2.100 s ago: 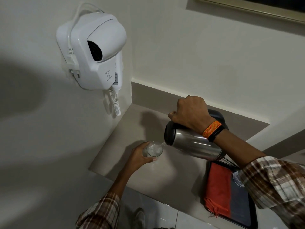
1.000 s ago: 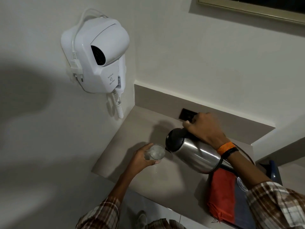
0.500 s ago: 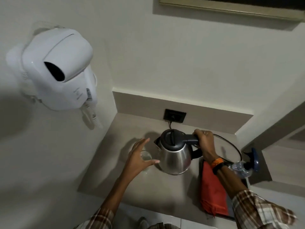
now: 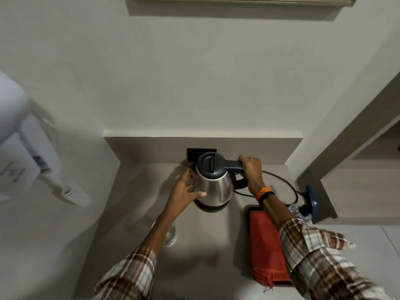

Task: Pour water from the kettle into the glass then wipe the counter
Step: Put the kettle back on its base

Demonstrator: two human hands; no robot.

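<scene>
Upright again, the kettle [image 4: 213,187] now stands at the back of the desk [image 4: 207,245] on its dark base, no longer tipped over the glass. That suggests the pour is finished and wiping comes next. Its cord loops away to the right. For that, a red cloth [image 4: 265,247] lies on a tray by the right forearm. The right hand [image 4: 251,172] keeps a closed grip on the kettle's black handle. The left hand [image 4: 186,191], fingers spread and open, steadies the steel body. The glass [image 4: 171,233] stands apart near the front, partly hidden under the left forearm.
</scene>
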